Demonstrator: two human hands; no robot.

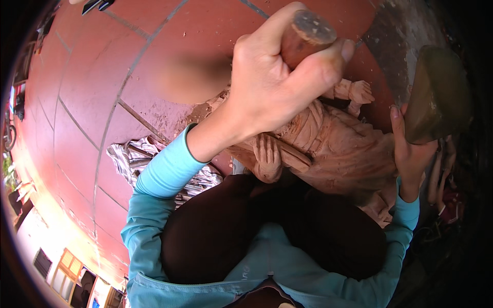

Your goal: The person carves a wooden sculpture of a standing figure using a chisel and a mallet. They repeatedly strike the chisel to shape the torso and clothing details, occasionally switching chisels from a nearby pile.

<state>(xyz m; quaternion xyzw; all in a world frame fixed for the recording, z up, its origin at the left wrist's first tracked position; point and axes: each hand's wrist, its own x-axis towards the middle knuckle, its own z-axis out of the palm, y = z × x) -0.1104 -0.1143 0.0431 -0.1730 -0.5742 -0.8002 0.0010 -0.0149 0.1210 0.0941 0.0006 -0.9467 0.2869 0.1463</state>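
Observation:
My left hand (267,87) is raised close to the view, its fingers wrapped around the thick wooden handle of a chisel (311,31). The handle's worn, dark end faces up; its blade is hidden behind my hand. On the right, my right hand (413,156) grips a dark, blocky wooden mallet (440,97), tilted beside the carving. Beneath both hands lies a carved wooden figure (339,149) with draped folds, partly hidden by my left hand. One carved hand (268,159) rests near my knees, and another carved hand (362,92) shows at the far side.
Several carving tools (201,180) lie on a striped cloth (120,154) to the left. Wood chips (197,115) are scattered on the red tiled floor (82,123). A blurred tan shape (192,79) appears left of my left hand. Dim limb-like shapes (442,177) stand at the right edge.

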